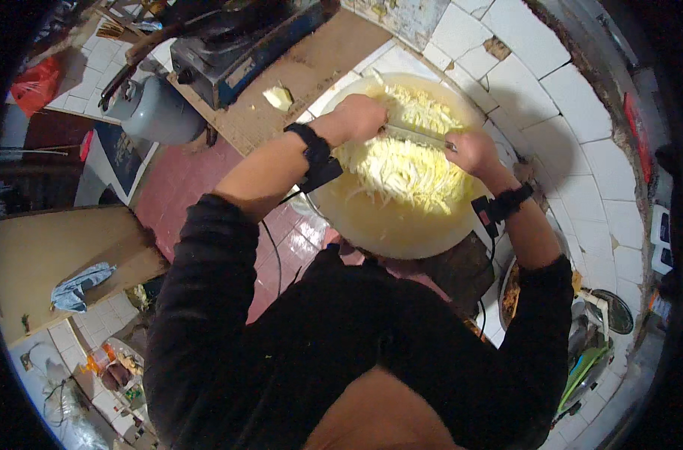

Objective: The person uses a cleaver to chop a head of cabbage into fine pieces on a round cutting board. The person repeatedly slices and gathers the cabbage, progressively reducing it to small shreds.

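Observation:
A narrow metal blade, likely a knife, spans the gap between my hands, and its edge rests among finely shredded pale cabbage. My left hand closes around the blade's left end. At the other end, my right hand grips what looks like the handle, mostly covered by the fingers. The shreds lie in a heap on a large round pale board, both in front of the blade and behind it. Black straps with small devices circle both wrists.
A cut chunk of pale vegetable lies on the brown counter beside a gas stove. Below stands a grey gas cylinder. White wall tiles border the board on the right. A sink holds a green-handled item.

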A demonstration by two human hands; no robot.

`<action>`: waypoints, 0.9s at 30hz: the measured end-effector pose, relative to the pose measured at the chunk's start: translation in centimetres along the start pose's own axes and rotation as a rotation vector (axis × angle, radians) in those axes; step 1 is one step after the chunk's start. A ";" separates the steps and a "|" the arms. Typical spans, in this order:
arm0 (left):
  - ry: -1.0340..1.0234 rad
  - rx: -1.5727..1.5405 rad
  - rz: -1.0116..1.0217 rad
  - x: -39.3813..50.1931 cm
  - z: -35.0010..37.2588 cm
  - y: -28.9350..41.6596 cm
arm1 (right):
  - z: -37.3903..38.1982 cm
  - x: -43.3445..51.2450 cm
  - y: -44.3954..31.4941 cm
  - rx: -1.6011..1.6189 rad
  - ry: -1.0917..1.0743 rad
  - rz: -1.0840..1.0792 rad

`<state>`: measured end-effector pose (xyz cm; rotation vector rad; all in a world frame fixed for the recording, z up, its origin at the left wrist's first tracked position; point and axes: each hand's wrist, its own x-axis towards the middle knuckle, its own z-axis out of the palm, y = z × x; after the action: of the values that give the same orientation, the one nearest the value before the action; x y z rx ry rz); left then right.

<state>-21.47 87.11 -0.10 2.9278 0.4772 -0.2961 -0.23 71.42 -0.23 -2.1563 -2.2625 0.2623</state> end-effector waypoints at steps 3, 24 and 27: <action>0.095 -0.031 -0.004 -0.5 -2.1 -1.0 | -3.8 -0.2 0.2 -0.042 0.082 -0.041; 0.162 -0.091 0.062 -2.9 -0.4 0.0 | -5.9 -1.7 -2.8 -0.168 -0.078 0.085; 0.109 -0.113 0.038 -4.5 0.9 1.6 | -5.1 -3.2 -4.0 -0.123 -0.061 0.040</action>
<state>-25.28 84.16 0.25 2.8488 0.4376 -0.1011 -3.42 68.62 5.62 -2.2854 -2.3286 0.1964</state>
